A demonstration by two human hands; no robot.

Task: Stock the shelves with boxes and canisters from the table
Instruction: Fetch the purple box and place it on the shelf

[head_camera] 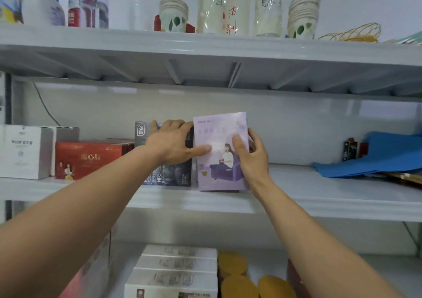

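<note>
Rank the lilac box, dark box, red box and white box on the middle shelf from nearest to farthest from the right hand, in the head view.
1. lilac box, gripped by the right hand at its right edge.
2. dark box, just left of the lilac one.
3. red box, further left.
4. white box, at the far left.

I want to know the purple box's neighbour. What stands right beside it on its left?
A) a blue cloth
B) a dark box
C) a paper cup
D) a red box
B: the dark box stands directly left of the purple box, with the left hand resting on it.
</note>
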